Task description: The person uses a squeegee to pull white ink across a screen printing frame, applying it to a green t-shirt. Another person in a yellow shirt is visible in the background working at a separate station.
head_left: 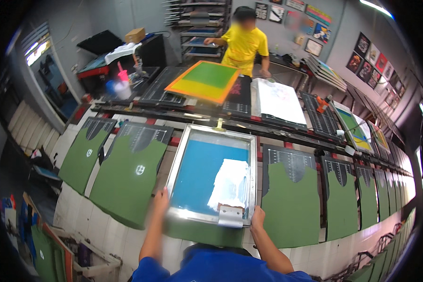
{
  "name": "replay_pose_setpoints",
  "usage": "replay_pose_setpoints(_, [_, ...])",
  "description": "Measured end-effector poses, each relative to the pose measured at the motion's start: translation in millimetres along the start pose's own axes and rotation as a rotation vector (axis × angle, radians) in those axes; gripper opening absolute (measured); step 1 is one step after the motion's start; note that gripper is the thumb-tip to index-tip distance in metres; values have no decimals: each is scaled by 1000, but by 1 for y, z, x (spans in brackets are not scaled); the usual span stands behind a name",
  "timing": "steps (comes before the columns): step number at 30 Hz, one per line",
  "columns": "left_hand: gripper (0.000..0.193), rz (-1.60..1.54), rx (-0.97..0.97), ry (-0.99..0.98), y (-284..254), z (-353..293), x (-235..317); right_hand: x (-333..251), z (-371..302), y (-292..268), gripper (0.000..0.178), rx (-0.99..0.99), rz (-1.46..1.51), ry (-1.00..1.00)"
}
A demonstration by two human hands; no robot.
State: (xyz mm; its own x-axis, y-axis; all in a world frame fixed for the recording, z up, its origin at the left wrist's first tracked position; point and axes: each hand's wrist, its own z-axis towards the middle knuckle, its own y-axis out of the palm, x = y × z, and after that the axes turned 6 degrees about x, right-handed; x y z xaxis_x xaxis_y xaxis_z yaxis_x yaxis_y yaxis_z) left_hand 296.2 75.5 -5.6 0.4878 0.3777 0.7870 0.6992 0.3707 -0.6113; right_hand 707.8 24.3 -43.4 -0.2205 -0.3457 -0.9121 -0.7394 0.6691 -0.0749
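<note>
With both hands I grip a metal-framed printing screen (199, 174) with blue mesh. My left hand (160, 201) is closed at its left edge, and my right hand (257, 218) at its lower right corner. White ink (230, 181) is smeared over the right half of the mesh. A squeegee (230, 216) lies on the screen's near end, beside my right hand. Under the screen shows the lower edge of a green fabric piece (202, 232). A brass-coloured clamp (219, 125) sits at the screen's far edge.
To the left, two green pieces (127, 183) with small white prints lie on dark boards; unprinted ones (291, 202) line the right. Across the rail (268, 126), a person in yellow (246, 44) stands near an orange-framed screen (204, 80) and a white fabric piece (279, 101).
</note>
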Motion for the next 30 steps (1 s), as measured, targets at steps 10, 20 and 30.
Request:
replay_pose_setpoints(10, [41, -234, -78, 76, 137, -175, 92, -35, 83, -230, 26, 153, -101, -217])
replay_pose_setpoints(20, [42, -239, -123, -3, 281, -285, 154, -55, 199, -372, 25, 157, -86, -209])
replay_pose_setpoints(30, [46, -69, -91, 10, 284, -281, 162, -65, 229, -362, 25, 39, -9, -127])
